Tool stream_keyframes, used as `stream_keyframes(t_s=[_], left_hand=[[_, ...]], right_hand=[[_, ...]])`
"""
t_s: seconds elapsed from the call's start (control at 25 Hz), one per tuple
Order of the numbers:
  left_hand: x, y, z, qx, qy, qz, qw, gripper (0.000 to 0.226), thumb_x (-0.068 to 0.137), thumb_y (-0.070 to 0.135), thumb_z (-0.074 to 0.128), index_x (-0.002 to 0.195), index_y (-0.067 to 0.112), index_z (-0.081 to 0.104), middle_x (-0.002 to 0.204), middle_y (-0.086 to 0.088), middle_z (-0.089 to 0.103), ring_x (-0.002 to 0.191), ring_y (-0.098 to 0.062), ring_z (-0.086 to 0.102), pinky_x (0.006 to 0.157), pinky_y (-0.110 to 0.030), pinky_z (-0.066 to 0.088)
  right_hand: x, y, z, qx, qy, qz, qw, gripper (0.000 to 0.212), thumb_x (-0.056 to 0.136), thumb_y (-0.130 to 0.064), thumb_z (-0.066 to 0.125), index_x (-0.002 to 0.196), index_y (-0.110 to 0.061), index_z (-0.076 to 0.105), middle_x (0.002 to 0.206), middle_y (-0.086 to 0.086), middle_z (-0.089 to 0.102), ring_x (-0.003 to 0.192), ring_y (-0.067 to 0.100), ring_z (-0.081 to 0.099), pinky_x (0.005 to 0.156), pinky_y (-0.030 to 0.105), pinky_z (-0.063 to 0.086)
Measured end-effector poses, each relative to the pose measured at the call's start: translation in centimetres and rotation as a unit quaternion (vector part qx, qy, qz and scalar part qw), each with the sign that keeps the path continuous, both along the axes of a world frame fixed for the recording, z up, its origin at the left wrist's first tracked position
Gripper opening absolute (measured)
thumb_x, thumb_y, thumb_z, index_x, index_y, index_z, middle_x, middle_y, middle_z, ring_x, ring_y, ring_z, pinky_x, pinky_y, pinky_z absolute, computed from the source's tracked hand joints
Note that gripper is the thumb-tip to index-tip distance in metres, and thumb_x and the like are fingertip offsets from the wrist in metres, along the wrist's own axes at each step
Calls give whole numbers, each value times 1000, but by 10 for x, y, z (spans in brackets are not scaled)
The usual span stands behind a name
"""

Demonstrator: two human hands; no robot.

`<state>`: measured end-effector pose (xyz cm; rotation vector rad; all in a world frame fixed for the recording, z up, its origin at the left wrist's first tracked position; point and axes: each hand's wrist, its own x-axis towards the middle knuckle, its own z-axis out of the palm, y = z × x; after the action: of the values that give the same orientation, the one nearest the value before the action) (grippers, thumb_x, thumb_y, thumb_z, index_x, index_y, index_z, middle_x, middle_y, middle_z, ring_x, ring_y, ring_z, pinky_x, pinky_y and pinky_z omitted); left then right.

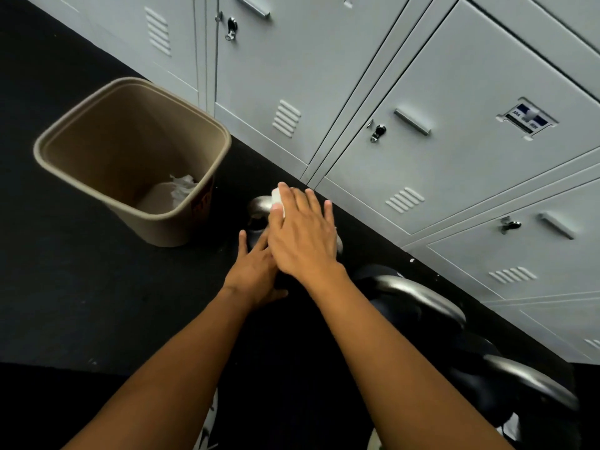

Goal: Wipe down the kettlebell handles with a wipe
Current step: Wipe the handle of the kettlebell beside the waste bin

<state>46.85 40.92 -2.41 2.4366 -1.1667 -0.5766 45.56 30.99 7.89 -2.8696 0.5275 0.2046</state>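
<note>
- Our two bare forearms reach in from the bottom edge toward the tan bin (128, 84).
- Under the bin runs a black matte floor (48, 254) with faint pale specks. Behind the bin and off to its right, grey metal lockers (454, 92) meet the floor in one slanting line.
- Just right of the bin curves a brushed-steel kettlebell handle (259, 203). The white wipe (276, 198) lies on it.
- Our right hand (303, 235) covers the wipe, with straight, slightly spread fingers pressing it down.
- Our left hand (256, 271) lies flat and spread on the dark body below the handle, partly hidden under the right.
- Farther right of the bin and nearer us, two more handles (418, 297) sit in a row along the locker base, with only a narrow strip of floor between.
- Left of the bin the floor stretches wide.
- Smooth-walled and tapering, the bin has a rounded-square rim, and a crumpled tissue (183, 186) lies at its bottom.
</note>
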Motion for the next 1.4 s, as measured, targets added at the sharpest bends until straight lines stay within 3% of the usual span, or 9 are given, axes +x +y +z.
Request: stream_keyframes(t_s=[0.16,0.32,0.48,0.6,0.76,0.88,1.0,1.2,1.4], left_hand=[[-10,1,-6,-151,162,185,957,94,81,18,80,154,5,22,163,-13,21,151,-28,18,122,-46,19],[-3,-4,-5,-4,-29,22,999,103,89,50,64,158,20,-6,166,-8,-3,147,-23,-22,120,-61,-1],[0,2,-13,-18,-17,-1,1000,99,84,51,70,158,31,8,165,-1,11,152,-27,-3,119,-64,3],[-7,1,-16,-130,141,162,968,102,79,32,81,157,15,17,163,-12,22,151,-28,15,122,-49,18],[-3,1,-7,-34,-12,21,999,111,84,49,73,157,25,-8,166,-4,-4,144,-19,-27,120,-61,-1],[3,4,-8,18,-38,-18,999,95,87,53,66,158,34,7,165,0,12,152,-26,-1,118,-64,6],[-6,0,2,-20,64,59,996,69,92,35,66,150,21,32,155,-7,37,144,-27,31,119,-44,24],[-6,3,-3,-101,70,119,985,100,74,41,79,155,10,27,161,-14,24,150,-31,18,121,-51,18],[-3,-1,11,41,54,35,997,55,97,38,58,145,24,36,150,-6,43,139,-24,38,118,-40,27]], right_hand=[[2,29,-2,-50,-17,44,998,55,103,-37,25,157,-22,24,160,-2,30,151,25,16,123,51,5],[-13,12,2,-59,-15,73,995,56,103,-35,26,158,-28,17,163,-5,23,152,22,14,123,49,6],[24,13,4,-23,24,33,999,53,103,-34,24,155,-20,30,157,0,36,150,25,21,122,51,9],[11,30,2,-78,14,90,993,54,102,-36,26,154,-22,31,157,-3,35,149,25,20,122,51,9],[-3,11,8,-53,15,97,994,54,103,-35,25,156,-28,23,161,-6,28,150,22,19,122,50,11],[28,11,7,-26,52,58,997,53,103,-34,25,153,-22,34,155,0,38,148,25,25,122,51,12],[30,37,4,-95,67,110,987,52,102,-36,26,146,-19,45,151,-1,43,147,28,25,121,52,11],[5,22,7,-100,36,138,985,51,102,-36,29,151,-26,38,158,-6,33,148,20,23,122,48,11],[39,37,2,-112,56,109,986,47,100,-37,29,128,-17,61,129,4,59,122,27,50,112,48,29]])
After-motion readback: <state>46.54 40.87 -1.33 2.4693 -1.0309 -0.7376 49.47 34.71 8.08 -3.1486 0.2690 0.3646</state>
